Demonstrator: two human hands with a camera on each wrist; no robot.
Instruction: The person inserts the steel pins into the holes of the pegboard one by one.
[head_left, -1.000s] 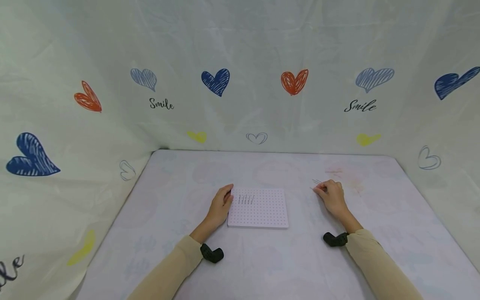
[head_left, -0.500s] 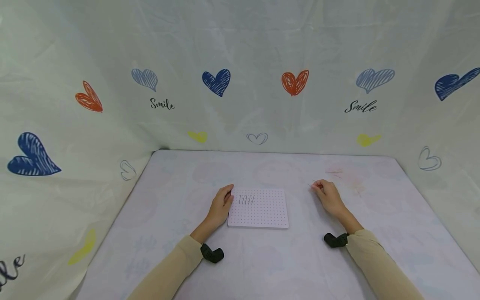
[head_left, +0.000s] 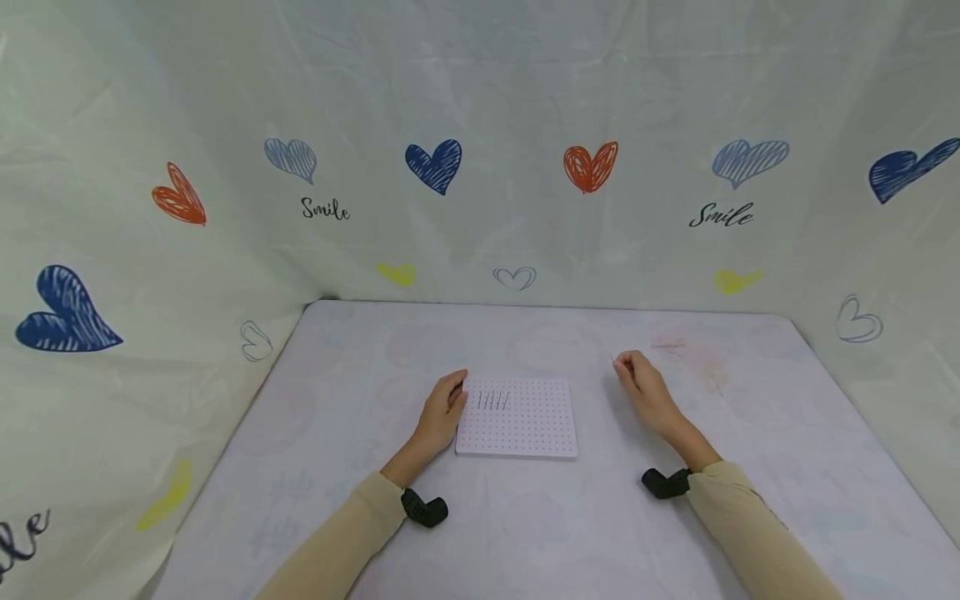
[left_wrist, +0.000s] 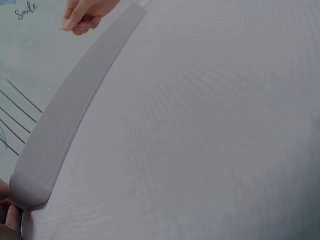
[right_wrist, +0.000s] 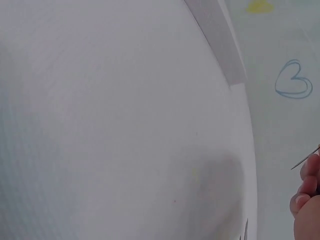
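A white pegboard (head_left: 536, 425) with rows of small holes lies on the table's middle. Several thin dark needles (head_left: 492, 400) stand in a row near its upper left. My left hand (head_left: 437, 421) grips the board's left edge, thumb and fingers at its side; the left wrist view catches only a few fingers (left_wrist: 10, 220) by the corner. To the right of the board, my right hand (head_left: 647, 396) is raised over the table and pinches a needle (right_wrist: 304, 161), whose pointed tip juts out past the fingers. Dark pointed tips (right_wrist: 245, 231) show low in the right wrist view.
The white table (head_left: 360, 533) is covered by a pale printed cloth, with faint reddish marks (head_left: 670, 344) at the back right. A white curtain (head_left: 495, 75) with printed hearts stands behind and at both sides. A black wrist camera (head_left: 424, 508) is strapped on each arm.
My right hand has risen and moved a little left, away from where thin needles showed under its fingertips, with a needle pinched. My left hand and the pegboard have stayed in place.
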